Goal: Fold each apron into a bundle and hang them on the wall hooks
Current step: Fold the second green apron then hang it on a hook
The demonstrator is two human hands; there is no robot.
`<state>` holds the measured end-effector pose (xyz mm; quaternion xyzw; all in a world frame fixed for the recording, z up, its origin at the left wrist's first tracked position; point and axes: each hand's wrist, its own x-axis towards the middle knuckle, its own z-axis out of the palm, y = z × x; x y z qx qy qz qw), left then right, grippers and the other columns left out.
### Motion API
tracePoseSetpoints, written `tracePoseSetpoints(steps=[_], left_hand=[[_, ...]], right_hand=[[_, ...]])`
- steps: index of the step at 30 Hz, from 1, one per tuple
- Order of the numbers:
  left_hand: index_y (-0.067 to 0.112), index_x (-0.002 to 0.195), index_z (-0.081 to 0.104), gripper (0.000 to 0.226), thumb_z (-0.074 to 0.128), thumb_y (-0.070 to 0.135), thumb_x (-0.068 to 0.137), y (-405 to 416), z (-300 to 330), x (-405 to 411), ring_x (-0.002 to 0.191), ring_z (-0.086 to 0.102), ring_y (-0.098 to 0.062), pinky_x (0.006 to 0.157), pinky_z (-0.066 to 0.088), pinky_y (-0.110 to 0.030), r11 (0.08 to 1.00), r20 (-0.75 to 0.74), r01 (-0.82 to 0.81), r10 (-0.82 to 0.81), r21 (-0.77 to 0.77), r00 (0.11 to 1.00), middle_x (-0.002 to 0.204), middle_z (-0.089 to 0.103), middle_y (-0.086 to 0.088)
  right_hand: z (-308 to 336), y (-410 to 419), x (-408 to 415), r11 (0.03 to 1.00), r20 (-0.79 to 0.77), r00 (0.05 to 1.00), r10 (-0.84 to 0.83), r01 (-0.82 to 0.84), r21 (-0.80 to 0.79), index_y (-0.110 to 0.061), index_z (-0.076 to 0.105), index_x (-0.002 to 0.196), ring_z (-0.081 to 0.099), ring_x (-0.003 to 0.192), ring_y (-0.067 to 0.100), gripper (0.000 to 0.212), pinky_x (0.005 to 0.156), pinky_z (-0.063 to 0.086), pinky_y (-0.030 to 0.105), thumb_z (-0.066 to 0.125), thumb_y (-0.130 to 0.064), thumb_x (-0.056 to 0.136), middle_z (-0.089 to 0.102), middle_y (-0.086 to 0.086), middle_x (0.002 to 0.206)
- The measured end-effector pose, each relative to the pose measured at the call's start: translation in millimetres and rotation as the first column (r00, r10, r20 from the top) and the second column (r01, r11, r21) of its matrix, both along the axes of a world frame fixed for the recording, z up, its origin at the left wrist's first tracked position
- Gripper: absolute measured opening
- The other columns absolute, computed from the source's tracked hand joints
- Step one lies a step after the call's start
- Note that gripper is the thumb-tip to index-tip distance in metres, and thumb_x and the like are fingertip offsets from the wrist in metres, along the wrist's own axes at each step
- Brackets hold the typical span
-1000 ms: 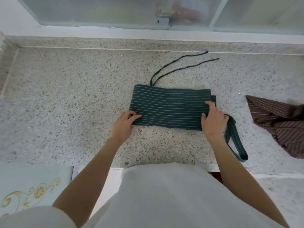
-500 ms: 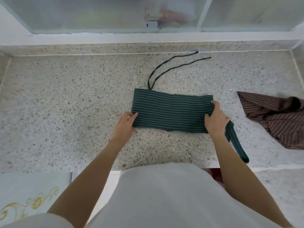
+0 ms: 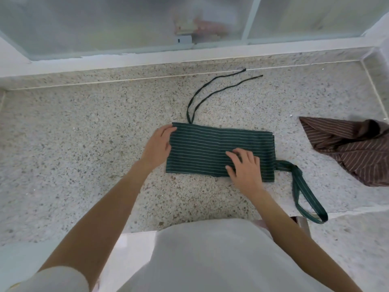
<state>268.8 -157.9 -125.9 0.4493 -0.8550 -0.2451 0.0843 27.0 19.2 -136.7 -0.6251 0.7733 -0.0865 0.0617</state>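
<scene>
From the head view, we have the green striped apron (image 3: 221, 151) folded into a flat band near the middle of the table (image 3: 84, 144), closer to the front edge than to the back. Our left hand (image 3: 157, 144) lies at the band's left end, fingers fairly straight along that short edge and touching it; whether the thumb is tucked beneath the cloth we cannot tell. Our right hand (image 3: 245, 167) rests flat on top, right of centre, fingers spread and lightly bent, pressing the layers down and gripping nothing.

To do the next fold well, we judge that the right hand should pin the layers while the left brings its end over, edges matched so the bundle stays square. The two thin ties (image 3: 212, 94) trail toward the back edge and the wide neck loop (image 3: 303, 190) hangs over the front edge on the right; both should be kept free, since the loop is probably what goes on a hook.

The brown striped apron (image 3: 347, 152) lies crumpled by the right edge, apart from the green one and not in the way. A frosted window (image 3: 126, 24) runs behind the table. No hooks are in view.
</scene>
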Motion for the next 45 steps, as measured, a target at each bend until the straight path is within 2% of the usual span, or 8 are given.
tracePoseSetpoints(steps=[4,7,12,18,23,29,37,45], left_hand=[[0.018,0.140,0.040,0.052,0.045,0.003,0.091,-33.3,-12.7,-12.4,0.137,0.029,-0.024,0.112,0.027,-0.044,0.961,0.232,0.273,-0.260,-0.029,0.938,0.150,0.032,-0.006],[0.024,0.141,0.039,0.054,0.048,0.008,0.091,-32.8,-13.6,-6.8,0.135,0.030,-0.025,0.108,0.032,-0.044,0.951,0.297,0.308,-0.301,0.024,0.906,0.149,0.032,-0.006],[0.023,0.142,0.036,0.063,0.056,0.005,0.086,11.2,-6.7,-0.9,0.097,0.044,-0.011,0.082,0.040,-0.018,0.915,0.232,0.353,-0.393,0.197,0.890,0.129,0.039,-0.006],[0.009,0.104,0.068,0.034,0.078,0.013,0.071,43.4,-13.0,2.1,0.118,0.049,-0.026,0.093,0.049,-0.042,0.875,0.154,0.464,-0.444,-0.139,0.883,0.126,0.053,-0.012],[0.011,0.093,0.070,0.022,0.073,0.006,0.072,47.8,0.4,3.1,0.078,0.061,-0.020,0.072,0.051,-0.029,0.830,-0.028,0.458,-0.491,-0.317,0.871,0.087,0.063,-0.005],[0.015,0.097,0.067,0.019,0.050,0.022,0.091,43.6,71.4,-46.9,0.084,0.057,-0.012,0.077,0.043,-0.023,0.903,-0.234,0.188,-0.293,-0.385,0.927,0.091,0.063,0.001],[0.023,0.101,0.070,0.020,0.069,0.028,0.082,-33.1,97.6,-141.3,0.080,0.061,0.004,0.081,0.048,-0.009,0.990,-0.364,-0.014,0.066,0.144,0.929,0.095,0.068,0.013],[0.019,0.100,0.073,0.019,0.068,0.028,0.083,-75.2,43.1,-207.8,0.082,0.058,0.001,0.072,0.036,0.001,0.945,-0.248,0.005,0.081,0.327,0.965,0.101,0.070,0.004]], right_hand=[[-10.6,5.5,24.2,0.975,-0.031,0.991,0.131,-0.123,0.183,-0.028,0.050,0.133,0.049,0.125,0.024,0.045,0.097,0.042,0.044,0.029,-0.037,0.095,0.051,0.000,0.138],[-8.4,-0.3,7.1,0.952,-0.115,0.992,0.053,-0.015,0.306,-0.038,0.024,0.146,0.018,0.143,0.026,0.053,0.114,0.014,0.052,0.040,-0.023,0.097,0.020,-0.003,0.155],[2.5,-25.5,-32.9,0.942,-0.281,0.956,-0.078,0.163,0.295,-0.036,0.030,0.144,0.019,0.140,0.036,0.061,0.112,0.014,0.051,0.052,-0.013,0.091,0.024,0.013,0.152],[1.7,-18.0,-41.3,0.976,-0.099,0.992,0.083,-0.061,0.208,-0.010,0.048,0.135,0.045,0.122,0.030,0.049,0.105,0.033,0.041,0.055,-0.004,0.086,0.052,0.012,0.129],[-7.3,-2.0,-40.3,0.984,0.079,0.997,0.004,-0.018,0.177,-0.001,0.043,0.136,0.040,0.131,0.031,0.050,0.112,0.030,0.043,0.056,-0.009,0.089,0.045,0.016,0.139],[0.3,0.5,-37.7,0.981,0.358,0.917,-0.177,0.133,0.144,-0.016,0.052,0.121,0.043,0.127,0.029,0.038,0.105,0.036,0.041,0.063,-0.019,0.085,0.056,0.005,0.124],[14.5,-6.9,-38.6,0.738,0.681,0.449,-0.579,0.644,0.202,-0.011,0.060,0.096,0.059,0.077,0.012,0.020,0.062,0.040,0.017,0.065,-0.027,0.087,0.064,-0.002,0.084],[8.0,-8.5,-52.4,0.633,0.528,0.430,-0.733,0.715,0.296,-0.012,0.059,0.093,0.058,0.071,0.015,0.020,0.054,0.037,0.023,0.062,-0.031,0.089,0.064,0.000,0.081]])
